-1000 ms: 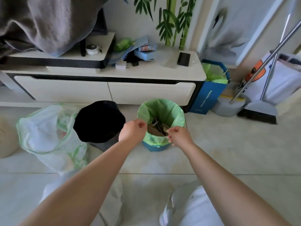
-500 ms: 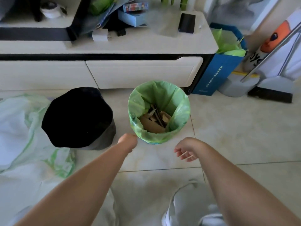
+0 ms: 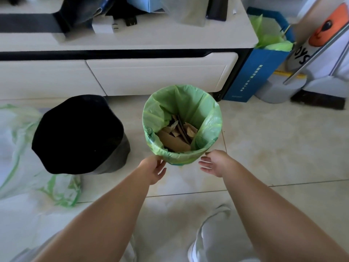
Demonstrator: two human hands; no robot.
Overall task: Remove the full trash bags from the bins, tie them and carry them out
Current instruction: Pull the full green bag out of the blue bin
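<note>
Head view: green-lined bin (image 3: 182,125) upright, mouth up; left hand (image 3: 154,170), right hand (image 3: 217,163) fingers spread, empty.

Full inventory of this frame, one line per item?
Green trash bag: 1, green, lining the middle bin, cardboard scraps inside.
Black-lined bin: 1, black, floor, left of the green one.
Clear bag: 1, whitish with green trim, floor far left.
Cabinet: 1, white, behind the bins.
Phone: 1, black, cabinet top.
Blue bag: 1, blue, right of cabinet.
Dustpan: 1, grey, floor far right.
Left hand: open, at the green bag's near rim.
Right hand: open, beside the rim.
</note>
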